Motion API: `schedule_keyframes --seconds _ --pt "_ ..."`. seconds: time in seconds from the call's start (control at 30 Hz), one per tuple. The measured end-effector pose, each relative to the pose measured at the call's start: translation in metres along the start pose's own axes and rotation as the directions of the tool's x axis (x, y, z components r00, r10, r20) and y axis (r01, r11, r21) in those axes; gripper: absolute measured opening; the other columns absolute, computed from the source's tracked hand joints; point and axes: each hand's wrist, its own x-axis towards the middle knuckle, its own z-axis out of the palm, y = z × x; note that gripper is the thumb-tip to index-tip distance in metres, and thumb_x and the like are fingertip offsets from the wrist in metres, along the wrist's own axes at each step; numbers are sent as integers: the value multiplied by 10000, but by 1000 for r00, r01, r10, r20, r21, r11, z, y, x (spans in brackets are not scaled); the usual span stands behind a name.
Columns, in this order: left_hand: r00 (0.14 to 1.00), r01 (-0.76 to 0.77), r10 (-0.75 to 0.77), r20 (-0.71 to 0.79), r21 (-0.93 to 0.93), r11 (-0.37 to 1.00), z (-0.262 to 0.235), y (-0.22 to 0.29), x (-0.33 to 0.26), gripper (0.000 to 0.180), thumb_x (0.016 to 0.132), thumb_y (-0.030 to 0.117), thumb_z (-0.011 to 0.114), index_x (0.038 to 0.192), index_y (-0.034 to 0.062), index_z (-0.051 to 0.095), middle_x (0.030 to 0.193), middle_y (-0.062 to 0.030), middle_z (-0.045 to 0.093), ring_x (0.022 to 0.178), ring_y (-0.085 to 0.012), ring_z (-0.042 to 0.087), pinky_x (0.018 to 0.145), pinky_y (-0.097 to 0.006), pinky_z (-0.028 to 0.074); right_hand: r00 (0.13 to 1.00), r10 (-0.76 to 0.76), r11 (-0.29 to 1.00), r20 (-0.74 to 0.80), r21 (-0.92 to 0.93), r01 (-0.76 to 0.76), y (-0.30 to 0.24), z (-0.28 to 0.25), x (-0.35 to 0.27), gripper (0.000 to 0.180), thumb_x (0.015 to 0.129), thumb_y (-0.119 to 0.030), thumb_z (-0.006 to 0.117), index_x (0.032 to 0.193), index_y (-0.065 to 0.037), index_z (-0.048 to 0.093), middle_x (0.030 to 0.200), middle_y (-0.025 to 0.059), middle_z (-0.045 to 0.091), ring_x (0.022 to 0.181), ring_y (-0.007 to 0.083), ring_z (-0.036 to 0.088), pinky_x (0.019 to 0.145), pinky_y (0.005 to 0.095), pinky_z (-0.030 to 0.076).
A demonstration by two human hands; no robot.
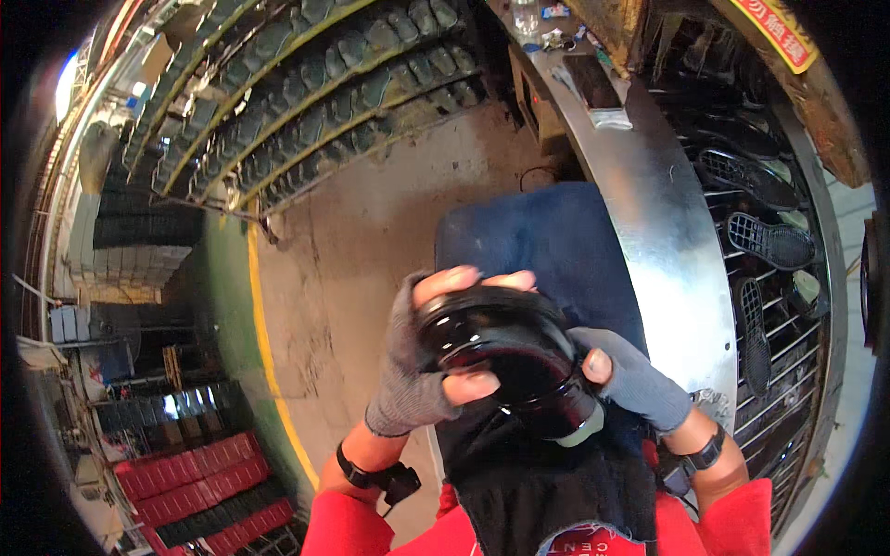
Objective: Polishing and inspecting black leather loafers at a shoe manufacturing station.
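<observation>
Held up in front of my apron is a glossy black shoe (501, 347), tilted, with a pale green end of what looks like a shoe last (582, 429) showing at its lower right. My left hand (413, 361), in a grey fingerless glove, wraps round its left end, fingers over the top and thumb on the near side. On the other side my right hand (626, 375), gloved the same way, grips the shoe with the thumb in front; its other fingers are mostly hidden behind. Black cloth of the apron (556, 491) lies below the shoe.
A curved metal bench top (663, 232) runs along my right, carrying a dark flat device (593, 82). Beyond it, a barred rack (788, 361) bears black soles (769, 243). Shelves of dark shoe forms (371, 56) stand ahead left; red stacked items (195, 473) lie lower left.
</observation>
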Motion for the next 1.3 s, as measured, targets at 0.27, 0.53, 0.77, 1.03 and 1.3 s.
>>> schedule_keyframes --seconds 0.27,0.53,0.77,1.03,1.3 --pt "932 -334 347 103 -127 934 -19 -30 14 1103 718 476 967 1575 252 310 1556 -253 500 1403 -535 499 1154 -688 431 817 282 922 -503 377 -87 16 -7 -55 688 979 -558 697 1395 -16 622 1306 141 705 1167 254 698 1031 397 558" --pt "984 116 -125 130 77 990 27 -81 46 1091 956 520 737 1695 -1 125 1667 -137 368 1547 -262 340 1289 -403 180 907 -107 923 -408 -380 -62 -48 -68 -18 755 671 -242 951 1328 -26 647 1207 81 684 1179 202 644 1051 328 493" --pt "1000 10 -6 -22 191 982 31 -112 57 567 1059 397 578 1441 -14 504 1286 -107 602 1185 -205 571 1073 -356 440 969 -126 771 -214 -636 -41 -50 -61 2 791 643 -346 1006 1273 -25 651 1162 113 708 1147 235 680 1021 365 509" --pt "985 -58 104 -137 300 952 39 -98 46 680 997 614 483 1294 5 545 1169 -100 583 1064 -223 591 954 -364 481 938 -298 580 -176 -814 32 -47 -42 12 783 630 -463 977 1197 -19 672 1029 184 726 959 360 747 859 400 574" --pt "996 -38 74 -58 474 880 29 -75 18 870 887 717 599 1350 -9 482 1231 -159 527 1120 -282 566 995 -405 458 974 -213 435 -79 -900 22 -67 -11 12 904 678 -542 899 1341 -14 586 1095 229 710 933 423 730 798 477 589"
